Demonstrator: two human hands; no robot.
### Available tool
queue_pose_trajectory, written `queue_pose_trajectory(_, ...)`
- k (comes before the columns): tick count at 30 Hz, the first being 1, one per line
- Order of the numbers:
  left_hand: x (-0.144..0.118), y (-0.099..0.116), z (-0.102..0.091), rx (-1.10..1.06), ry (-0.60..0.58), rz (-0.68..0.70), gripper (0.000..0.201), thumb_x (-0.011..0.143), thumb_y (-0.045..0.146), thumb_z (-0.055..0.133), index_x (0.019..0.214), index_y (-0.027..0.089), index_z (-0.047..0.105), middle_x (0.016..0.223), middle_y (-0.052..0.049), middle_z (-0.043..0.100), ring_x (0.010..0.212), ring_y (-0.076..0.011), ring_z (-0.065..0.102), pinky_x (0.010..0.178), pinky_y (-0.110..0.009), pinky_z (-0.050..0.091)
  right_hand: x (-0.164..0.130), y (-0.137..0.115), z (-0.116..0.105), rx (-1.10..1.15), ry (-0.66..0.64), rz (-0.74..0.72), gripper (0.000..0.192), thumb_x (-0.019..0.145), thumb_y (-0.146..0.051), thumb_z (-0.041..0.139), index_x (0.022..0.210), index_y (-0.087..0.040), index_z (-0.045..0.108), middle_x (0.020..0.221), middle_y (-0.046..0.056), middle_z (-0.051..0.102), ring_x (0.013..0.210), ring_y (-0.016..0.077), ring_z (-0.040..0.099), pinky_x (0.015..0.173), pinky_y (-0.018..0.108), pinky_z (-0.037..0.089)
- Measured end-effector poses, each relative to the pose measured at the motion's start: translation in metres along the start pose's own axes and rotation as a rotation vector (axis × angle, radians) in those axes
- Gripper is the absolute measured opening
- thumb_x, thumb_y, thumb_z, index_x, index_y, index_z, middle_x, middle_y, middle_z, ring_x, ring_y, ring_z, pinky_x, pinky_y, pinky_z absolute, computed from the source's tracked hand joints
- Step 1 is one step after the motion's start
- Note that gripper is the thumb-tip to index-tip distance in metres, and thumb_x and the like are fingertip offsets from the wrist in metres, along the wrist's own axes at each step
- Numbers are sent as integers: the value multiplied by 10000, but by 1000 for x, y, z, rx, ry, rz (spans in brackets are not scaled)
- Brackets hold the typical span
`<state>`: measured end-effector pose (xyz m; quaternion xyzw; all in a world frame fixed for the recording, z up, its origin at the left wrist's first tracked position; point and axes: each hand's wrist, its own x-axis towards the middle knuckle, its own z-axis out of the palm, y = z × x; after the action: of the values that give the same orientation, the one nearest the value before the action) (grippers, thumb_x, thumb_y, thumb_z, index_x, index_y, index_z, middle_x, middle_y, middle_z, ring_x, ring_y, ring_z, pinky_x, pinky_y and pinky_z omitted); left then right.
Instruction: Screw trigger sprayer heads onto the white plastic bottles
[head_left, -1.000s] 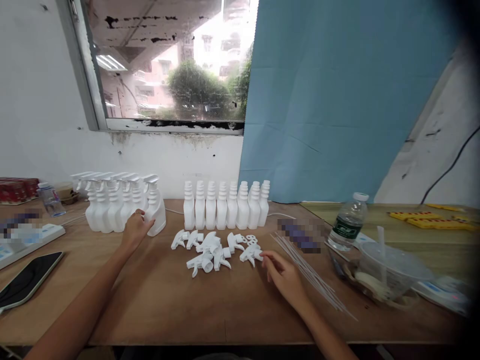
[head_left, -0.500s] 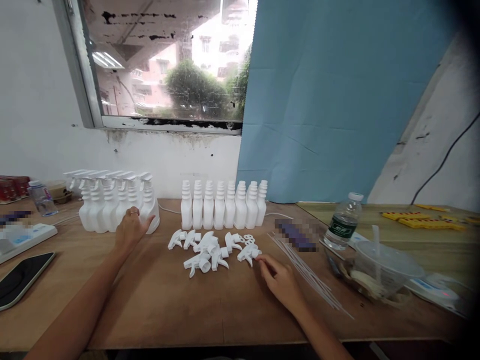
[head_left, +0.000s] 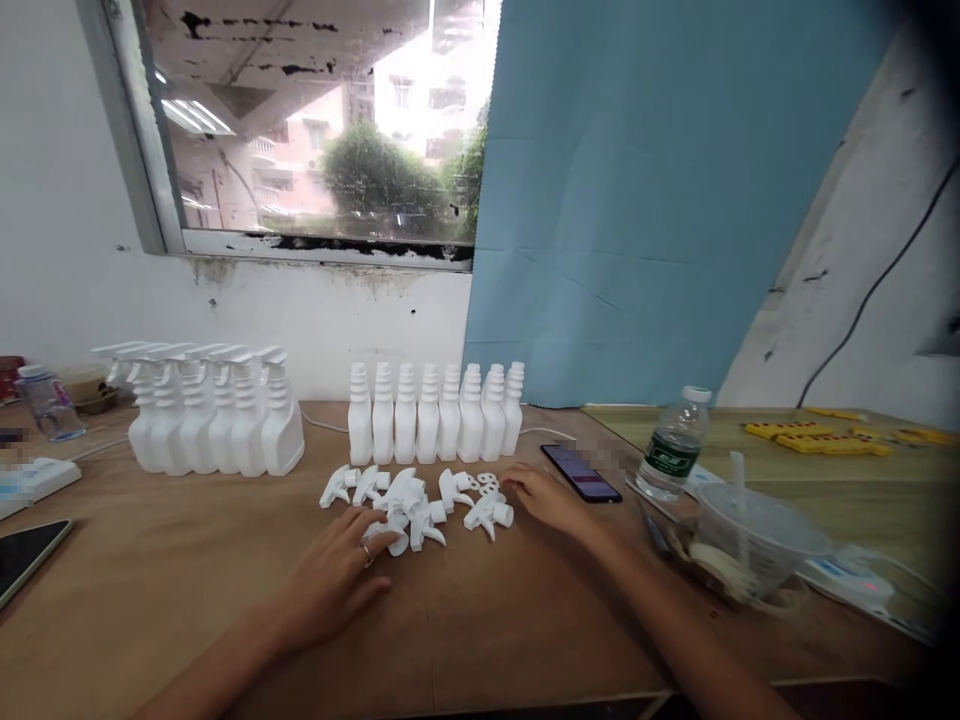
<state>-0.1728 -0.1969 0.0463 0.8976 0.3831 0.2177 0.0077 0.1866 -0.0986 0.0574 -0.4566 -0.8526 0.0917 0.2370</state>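
My left hand (head_left: 337,565) is spread over the near-left side of a loose pile of white spray trigger heads (head_left: 405,490); its fingertips lie on or just above one of them. My right hand (head_left: 544,497) reaches to several small white rings (head_left: 487,484), fingers stretched out and fingertips at their right edge; whether they touch is hard to tell. A single trigger head (head_left: 489,513) lies just below the rings. Behind the pile stands a row of white bottles (head_left: 427,420) with open necks. To the left, several white bottles (head_left: 247,430) stand close together with trigger heads on top.
A phone (head_left: 581,473) lies beyond my right forearm, near a water bottle (head_left: 673,445) and a lidded plastic bowl with a straw (head_left: 757,525). At left are another phone (head_left: 30,555), a power strip (head_left: 41,485) and a clear bottle (head_left: 51,405). Wall and window rise behind.
My left hand has left the bottles with trigger heads and come right to the pile. My right hand has moved from a trigger head up to the rings; its forearm now covers the thin white tubes.
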Motion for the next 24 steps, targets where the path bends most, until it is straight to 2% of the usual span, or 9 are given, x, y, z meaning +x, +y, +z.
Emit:
queue_pose_trajectory(6,-12,8,5,-32,-54,-74,298,843,241,607,1139,262,583,1442,-69,410,1239,-302,459,1008,-470,444,17,11,10,34,-91,-83,399,808,-44,424,983,-219,738,977,80,666,917,217,612,832,323,471)
queue_pose_trajectory(10,-12,9,10,-6,-4,-104,367,836,190,592,1193,260,547,1388,-78,473,1203,-293,481,982,-471,461,13,19,17,24,-88,-79,322,815,-86,475,953,-205,741,963,89,656,921,230,601,835,337,461)
queue_pose_trajectory(14,-13,1,14,23,30,-87,460,853,188,578,1298,253,483,1313,-101,528,1197,-299,476,975,-483,461,11,22,21,16,-72,-58,273,794,-89,511,923,-196,726,957,81,679,917,231,609,846,337,452)
queue_pose_trajectory(16,-14,-3,14,11,24,-73,432,870,187,560,1291,247,487,1284,-95,542,1187,-282,490,977,-454,465,12,21,22,14,-63,-48,259,788,-87,508,895,-193,719,928,75,685,889,224,614,824,323,456)
queue_pose_trajectory(19,-18,-3,14,-20,20,-103,220,892,199,535,1107,224,574,1191,-85,574,1112,-254,542,918,-385,495,13,19,24,13,-37,-39,245,800,-109,502,909,-185,708,917,76,688,856,217,616,791,310,459)
queue_pose_trajectory(21,-21,1,14,-39,17,-144,78,900,221,528,956,210,580,1087,-75,599,1027,-243,577,858,-355,505,14,18,25,10,-20,-39,229,809,-133,510,911,-181,710,890,74,694,817,212,620,758,297,457)
queue_pose_trajectory(24,-25,10,13,-98,-2,-205,86,917,248,487,862,213,543,998,-53,611,899,-215,607,795,-324,496,15,14,22,-2,26,-26,202,824,-167,515,818,-183,717,801,65,696,739,202,620,706,282,450)
